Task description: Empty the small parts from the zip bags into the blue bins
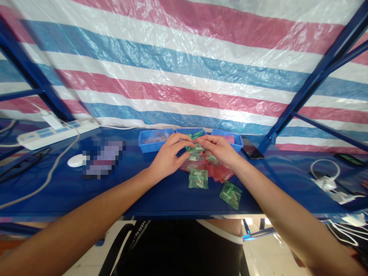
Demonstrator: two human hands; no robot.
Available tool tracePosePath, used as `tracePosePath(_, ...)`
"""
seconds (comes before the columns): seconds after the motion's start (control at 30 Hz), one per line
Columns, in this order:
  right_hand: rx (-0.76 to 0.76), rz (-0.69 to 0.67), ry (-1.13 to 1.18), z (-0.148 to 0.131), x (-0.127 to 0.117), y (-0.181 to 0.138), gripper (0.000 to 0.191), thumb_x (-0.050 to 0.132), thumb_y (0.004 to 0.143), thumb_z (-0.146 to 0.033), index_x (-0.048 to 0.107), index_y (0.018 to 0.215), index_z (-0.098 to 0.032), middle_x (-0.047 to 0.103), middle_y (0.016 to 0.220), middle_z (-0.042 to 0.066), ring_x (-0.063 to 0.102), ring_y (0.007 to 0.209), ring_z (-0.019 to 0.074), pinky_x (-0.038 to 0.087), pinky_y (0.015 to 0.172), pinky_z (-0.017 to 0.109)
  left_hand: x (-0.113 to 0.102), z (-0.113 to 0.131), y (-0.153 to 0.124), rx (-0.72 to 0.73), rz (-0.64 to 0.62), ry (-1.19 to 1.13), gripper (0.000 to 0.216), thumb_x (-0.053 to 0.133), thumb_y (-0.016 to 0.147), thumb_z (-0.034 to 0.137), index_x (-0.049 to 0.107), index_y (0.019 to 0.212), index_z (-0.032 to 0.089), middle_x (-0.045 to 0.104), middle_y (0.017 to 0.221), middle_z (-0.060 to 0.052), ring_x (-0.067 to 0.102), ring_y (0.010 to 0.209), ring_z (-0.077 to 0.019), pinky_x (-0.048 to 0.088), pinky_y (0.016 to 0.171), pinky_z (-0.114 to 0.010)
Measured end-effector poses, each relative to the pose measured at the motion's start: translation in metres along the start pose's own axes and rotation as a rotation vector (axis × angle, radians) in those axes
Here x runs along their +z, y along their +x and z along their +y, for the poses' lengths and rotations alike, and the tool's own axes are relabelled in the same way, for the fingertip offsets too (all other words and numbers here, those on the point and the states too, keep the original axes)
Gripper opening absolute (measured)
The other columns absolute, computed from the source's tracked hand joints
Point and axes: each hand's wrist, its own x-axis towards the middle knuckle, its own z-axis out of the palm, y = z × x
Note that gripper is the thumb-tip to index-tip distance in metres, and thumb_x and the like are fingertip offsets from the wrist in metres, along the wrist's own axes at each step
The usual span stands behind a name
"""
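Observation:
Both my hands meet over the middle of the table, at a small green plastic bag (194,148). My left hand (169,155) has its fingers closed on the bag's left edge. My right hand (220,150) pinches its upper right side between thumb and fingers. Below them lies a green bag with small metal parts (198,179). Another green bag with screw-like pieces (231,194) lies askew near the table's front edge. Red plastic bags (220,171) are spread under and beside my hands, partly covered by green ones.
Behind my hands stand a left blue bin (152,147), a middle bin partly hidden, and a right blue bin (237,142). A phone (253,148) lies to the right. A power strip (57,134), white mouse (77,160) and cable (53,168) occupy the left.

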Motion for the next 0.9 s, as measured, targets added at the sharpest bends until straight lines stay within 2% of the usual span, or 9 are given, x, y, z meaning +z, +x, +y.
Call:
tracePosePath(0.13, 0.017, -0.074, -0.045, -0.0062, 0.0034, -0.004, 0.052, 0.074, 0.09, -0.07, 0.077, 0.093, -0.018, 0.075, 0.083, 0.006, 0.064, 0.066, 0.0151, 0.048, 0.053, 0.025, -0.0021, 0.0009, 0.0007, -0.076, 0.054, -0.056, 0.02, 0.064, 0.106, 0.035, 0.073, 0.118, 0.021, 0.075, 0.111, -0.009, 0.07, 0.103, -0.0226, 0.055, 0.094, -0.037)
tracePosePath(0.3, -0.002, -0.065, -0.181, -0.0072, 0.0026, -0.0071, 0.046, 0.087, 0.081, -0.062, 0.074, 0.096, -0.02, 0.068, 0.07, -0.001, 0.054, 0.056, 0.0113, 0.041, 0.049, 0.024, 0.0023, -0.0025, -0.0014, -0.205, 0.084, -0.144, 0.026, 0.07, 0.103, 0.041, 0.072, 0.12, 0.021, 0.073, 0.103, -0.006, 0.069, 0.088, -0.0194, 0.055, 0.08, -0.032)
tracePosePath(0.37, -0.01, -0.057, -0.203, -0.0059, 0.0015, -0.0063, 0.046, 0.085, 0.083, -0.064, 0.071, 0.089, -0.02, 0.063, 0.063, -0.003, 0.049, 0.05, 0.0105, 0.035, 0.047, 0.025, 0.004, -0.003, -0.002, -0.239, 0.083, -0.182, 0.032, 0.071, 0.102, 0.041, 0.068, 0.129, 0.023, 0.073, 0.106, -0.006, 0.069, 0.088, -0.0191, 0.057, 0.082, -0.033)
tracePosePath(0.43, -0.022, -0.045, -0.218, -0.0049, -0.0002, -0.0049, 0.047, 0.082, 0.086, -0.065, 0.067, 0.081, -0.021, 0.055, 0.054, -0.005, 0.04, 0.045, 0.0093, 0.028, 0.046, 0.026, 0.0042, -0.0015, -0.0014, -0.22, 0.086, -0.191, 0.043, 0.072, 0.101, 0.04, 0.062, 0.139, 0.025, 0.07, 0.124, -0.01, 0.07, 0.099, -0.0214, 0.06, 0.085, -0.035)
tracePosePath(0.57, -0.03, -0.001, -0.173, -0.0037, -0.0036, -0.0031, 0.049, 0.08, 0.088, -0.063, 0.061, 0.071, -0.021, 0.046, 0.048, -0.007, 0.033, 0.044, 0.009, 0.023, 0.047, 0.027, 0.002, 0.0028, 0.001, -0.107, 0.068, -0.12, 0.066, 0.085, 0.09, 0.041, 0.057, 0.148, 0.029, 0.045, 0.16, -0.016, 0.058, 0.136, -0.0331, 0.061, 0.097, -0.045)
tracePosePath(0.63, -0.01, 0.002, -0.121, -0.0036, -0.0039, -0.0036, 0.049, 0.08, 0.088, -0.063, 0.06, 0.071, -0.021, 0.045, 0.048, -0.007, 0.033, 0.044, 0.0091, 0.024, 0.046, 0.027, 0.0012, 0.003, 0.0012, -0.045, 0.025, -0.07, 0.06, 0.085, 0.09, 0.037, 0.061, 0.145, 0.03, 0.045, 0.161, -0.014, 0.052, 0.144, -0.0351, 0.056, 0.11, -0.051)
tracePosePath(0.7, 0.029, -0.04, -0.089, -0.0041, -0.0027, -0.0049, 0.049, 0.081, 0.087, -0.064, 0.061, 0.073, -0.022, 0.046, 0.049, -0.007, 0.034, 0.044, 0.009, 0.026, 0.046, 0.026, 0.0008, 0.002, 0.0004, -0.005, 0.005, -0.026, 0.043, 0.074, 0.097, 0.026, 0.065, 0.139, 0.03, 0.052, 0.155, -0.013, 0.052, 0.144, -0.0327, 0.049, 0.118, -0.054)
tracePosePath(0.8, 0.061, -0.099, -0.08, -0.0059, 0.0007, -0.0072, 0.046, 0.083, 0.085, -0.063, 0.064, 0.08, -0.021, 0.05, 0.05, -0.008, 0.038, 0.044, 0.0091, 0.03, 0.047, 0.026, -0.0004, 0.0007, -0.0008, -0.007, 0.037, 0.015, 0.033, 0.057, 0.102, 0.014, 0.069, 0.13, 0.026, 0.06, 0.143, -0.011, 0.056, 0.139, -0.0282, 0.046, 0.12, -0.052)
tracePosePath(0.9, 0.034, -0.085, -0.078, -0.0071, 0.0026, -0.0077, 0.044, 0.081, 0.088, -0.064, 0.07, 0.088, -0.021, 0.052, 0.051, -0.007, 0.04, 0.045, 0.0095, 0.032, 0.048, 0.025, -0.0027, 0.0011, -0.0007, -0.016, 0.077, 0.023, 0.027, 0.059, 0.102, 0.017, 0.069, 0.126, 0.025, 0.063, 0.135, -0.011, 0.06, 0.132, -0.027, 0.046, 0.119, -0.05)
